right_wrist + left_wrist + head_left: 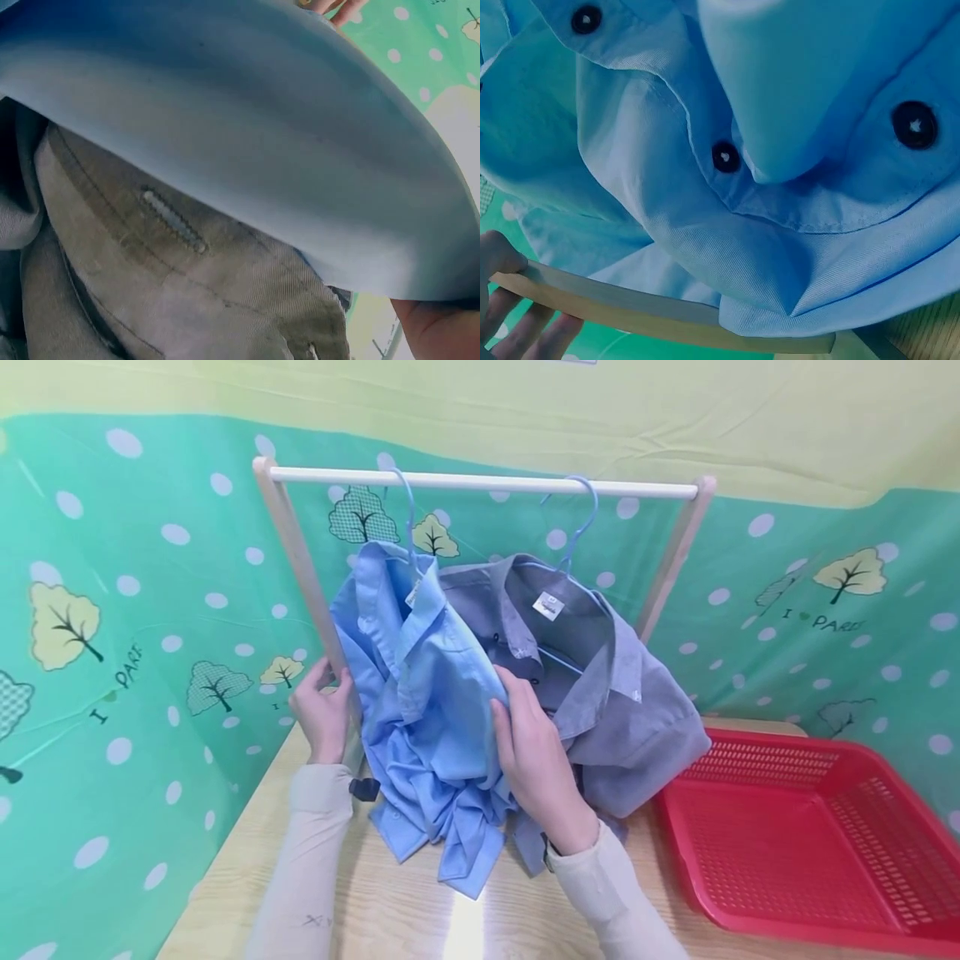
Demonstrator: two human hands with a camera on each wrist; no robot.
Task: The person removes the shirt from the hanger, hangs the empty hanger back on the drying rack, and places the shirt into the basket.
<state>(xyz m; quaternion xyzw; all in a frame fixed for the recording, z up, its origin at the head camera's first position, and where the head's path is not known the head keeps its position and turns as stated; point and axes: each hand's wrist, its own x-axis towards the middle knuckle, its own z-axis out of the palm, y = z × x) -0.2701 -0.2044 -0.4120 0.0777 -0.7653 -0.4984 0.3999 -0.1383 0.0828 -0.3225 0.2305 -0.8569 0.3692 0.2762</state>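
A light blue shirt hangs by a blue hanger from the white bar of a clothes rack. At the left, my left hand grips the rack's wooden post; in the left wrist view, fingers curl around that post. My right hand holds the right edge of the blue shirt, thumb on the front; the far side of the hold is hidden. Right behind it, a grey shirt hangs on a second blue hanger. Grey cloth with a buttonhole fills the lower right wrist view.
A red plastic basket stands on the wooden table to the right of the rack. Green patterned cloth covers the wall behind and at the left. Blue cuffs touch the tabletop below the shirt.
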